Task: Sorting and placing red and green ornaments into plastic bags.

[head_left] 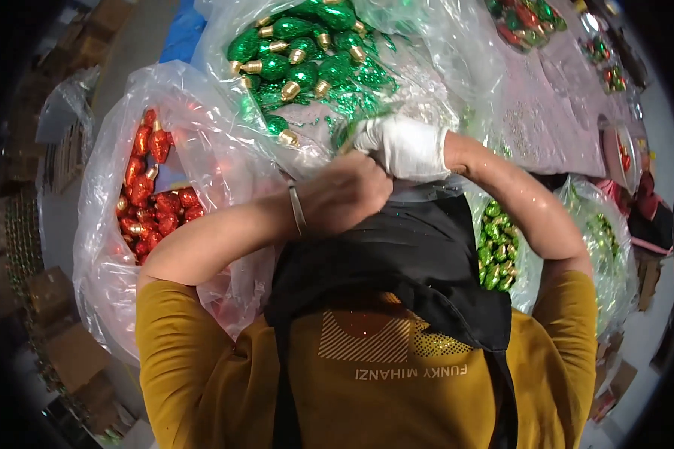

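My right hand [412,148], in a white glove, is closed in front of my apron. Its fingers meet those of my bare left hand [353,193], also closed, with a bracelet on the wrist. A blurred dark green patch [344,135] shows just past the glove's fingertips; I cannot make out whether it is held. Whatever lies inside either hand is hidden. Just beyond them, green glittery bulb-shaped ornaments [301,78] with gold caps lie in a clear plastic bag [464,52]. Loose green glitter [363,78] is scattered beside them.
On the left, red glittery ornaments [157,209] fill another clear bag [97,187]. Smaller green ornaments [498,247] sit in a bag by my right elbow. A pinkish covered table [547,112] extends to the far right, with bagged red and green ornaments [524,22]. Cardboard boxes [75,344] stand at left.
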`<state>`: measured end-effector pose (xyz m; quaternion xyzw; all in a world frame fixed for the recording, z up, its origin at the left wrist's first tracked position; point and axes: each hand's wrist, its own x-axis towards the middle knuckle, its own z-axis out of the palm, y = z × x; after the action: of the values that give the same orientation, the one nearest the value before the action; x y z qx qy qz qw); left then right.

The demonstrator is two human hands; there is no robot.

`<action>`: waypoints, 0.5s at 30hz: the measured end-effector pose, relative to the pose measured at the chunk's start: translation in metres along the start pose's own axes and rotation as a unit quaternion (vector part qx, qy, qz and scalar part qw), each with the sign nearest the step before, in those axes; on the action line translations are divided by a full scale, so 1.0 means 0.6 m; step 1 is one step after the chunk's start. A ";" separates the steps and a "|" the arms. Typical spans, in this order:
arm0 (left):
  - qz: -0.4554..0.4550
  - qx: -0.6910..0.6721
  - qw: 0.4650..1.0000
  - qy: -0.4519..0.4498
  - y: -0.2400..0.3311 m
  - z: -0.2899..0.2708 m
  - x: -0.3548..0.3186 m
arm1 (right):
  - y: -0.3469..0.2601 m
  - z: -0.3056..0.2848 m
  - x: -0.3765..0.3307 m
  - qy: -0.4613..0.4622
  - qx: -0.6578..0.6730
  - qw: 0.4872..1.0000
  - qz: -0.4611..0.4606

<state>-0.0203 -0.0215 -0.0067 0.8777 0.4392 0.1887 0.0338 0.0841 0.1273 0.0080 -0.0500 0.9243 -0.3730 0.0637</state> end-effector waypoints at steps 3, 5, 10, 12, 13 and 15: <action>-0.009 0.078 0.996 -0.042 0.006 -0.005 0.002 | -0.029 -0.020 -0.021 0.019 0.025 0.999 -0.013; -0.025 0.119 0.990 -0.069 0.000 -0.019 0.000 | -0.058 -0.072 -0.021 -0.010 -0.008 0.999 0.040; -0.113 0.107 0.975 -0.159 0.005 -0.051 0.019 | -0.042 -0.190 0.051 0.126 -0.043 0.978 0.158; -0.147 0.077 0.970 -0.179 -0.003 -0.055 0.035 | 0.118 -0.159 0.123 0.130 -0.239 0.961 -0.051; -0.140 0.079 0.971 -0.179 -0.004 -0.054 0.042 | 0.152 -0.128 0.150 0.064 -0.261 0.963 -0.039; -0.123 0.126 0.981 -0.082 -0.003 -0.048 0.040 | 0.182 -0.106 0.182 -0.007 -0.281 0.959 -0.032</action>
<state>-0.0192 -0.0046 0.0267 0.8265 0.5600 0.0541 -0.0182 -0.0388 0.2340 -0.0314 -0.0979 0.9893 -0.0994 0.0415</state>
